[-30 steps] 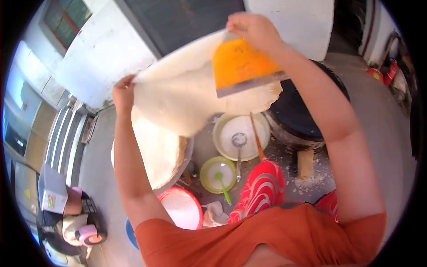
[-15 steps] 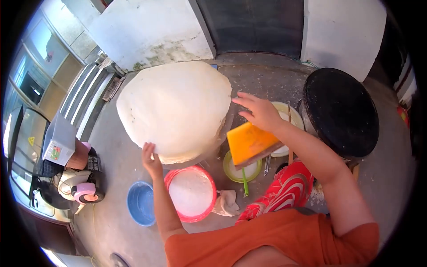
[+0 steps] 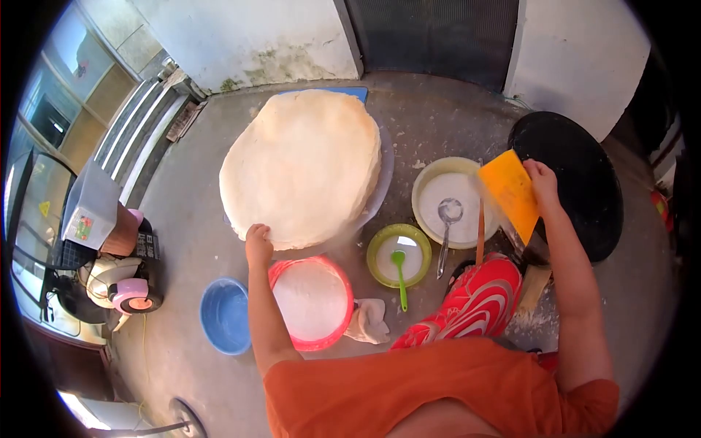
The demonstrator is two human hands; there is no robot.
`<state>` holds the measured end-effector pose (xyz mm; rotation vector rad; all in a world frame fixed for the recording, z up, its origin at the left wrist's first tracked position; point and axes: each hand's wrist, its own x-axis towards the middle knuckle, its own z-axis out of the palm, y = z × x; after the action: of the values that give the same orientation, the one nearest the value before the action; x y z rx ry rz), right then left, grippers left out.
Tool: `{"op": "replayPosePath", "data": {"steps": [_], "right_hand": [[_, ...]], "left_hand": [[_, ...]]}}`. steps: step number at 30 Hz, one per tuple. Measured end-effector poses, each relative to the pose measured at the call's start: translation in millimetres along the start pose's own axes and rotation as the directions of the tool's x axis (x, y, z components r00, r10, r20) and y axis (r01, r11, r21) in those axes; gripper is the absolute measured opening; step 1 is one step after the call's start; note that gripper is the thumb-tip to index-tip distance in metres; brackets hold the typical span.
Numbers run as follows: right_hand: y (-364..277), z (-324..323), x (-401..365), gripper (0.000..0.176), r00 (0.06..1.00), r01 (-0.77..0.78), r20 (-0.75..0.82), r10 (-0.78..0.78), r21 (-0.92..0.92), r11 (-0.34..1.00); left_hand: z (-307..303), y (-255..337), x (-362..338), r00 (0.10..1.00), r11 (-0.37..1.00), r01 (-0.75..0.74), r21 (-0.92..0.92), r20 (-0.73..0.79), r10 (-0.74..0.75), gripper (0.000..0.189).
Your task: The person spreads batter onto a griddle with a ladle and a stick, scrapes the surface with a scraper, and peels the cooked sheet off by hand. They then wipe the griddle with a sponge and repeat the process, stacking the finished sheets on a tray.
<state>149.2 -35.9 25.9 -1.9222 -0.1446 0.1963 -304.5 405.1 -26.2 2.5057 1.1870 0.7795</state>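
Note:
A stack of large, thin, pale round flatbreads [image 3: 303, 164] lies on a tray on the ground. My left hand [image 3: 258, 243] rests on the near edge of the stack, fingers curled on it. My right hand [image 3: 542, 182] holds an orange scraper [image 3: 510, 191] over the left edge of the black round griddle [image 3: 573, 186].
A cream basin of white batter with a ladle [image 3: 449, 204] stands beside the griddle. In front are a green bowl with a green spoon [image 3: 399, 255], a red tub of white flour [image 3: 309, 292], a blue bowl [image 3: 225, 315] and a cloth [image 3: 369, 321]. A scooter [image 3: 117, 285] is parked at left.
The flatbread I held up a second ago now lies on the stack. My right hand has carried the scraper from the stack over to the griddle; my left hand stays at the stack's edge.

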Motion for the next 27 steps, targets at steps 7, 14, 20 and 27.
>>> {"op": "replayPosePath", "data": {"steps": [7, 14, 20, 27], "right_hand": [[-19.5, 24.5, -38.7, 0.042, 0.776, -0.542, 0.599, 0.197, 0.472, 0.695], [-56.7, 120.9, -113.1, 0.036, 0.667, -0.61, 0.741, -0.083, 0.606, 0.51], [-61.0, 107.9, -120.6, 0.046, 0.695, -0.354, 0.718, 0.03, 0.306, 0.884], [7.6, 15.2, -82.5, 0.032, 0.805, -0.408, 0.535, 0.257, 0.184, 0.894]], "left_hand": [[14.4, 97.1, -35.2, 0.954, 0.957, -0.291, -0.007, -0.084, 0.289, 0.032], [52.5, 270.4, -98.0, 0.852, -0.134, 0.51, -0.85, 0.477, 0.217, 0.05], [74.4, 251.6, -31.6, 0.79, -0.308, 0.501, -0.809, 0.573, -0.219, 0.007], [112.8, 152.3, 86.1, 0.582, -0.538, 0.385, -0.75, 0.65, -0.489, 0.005]]}}
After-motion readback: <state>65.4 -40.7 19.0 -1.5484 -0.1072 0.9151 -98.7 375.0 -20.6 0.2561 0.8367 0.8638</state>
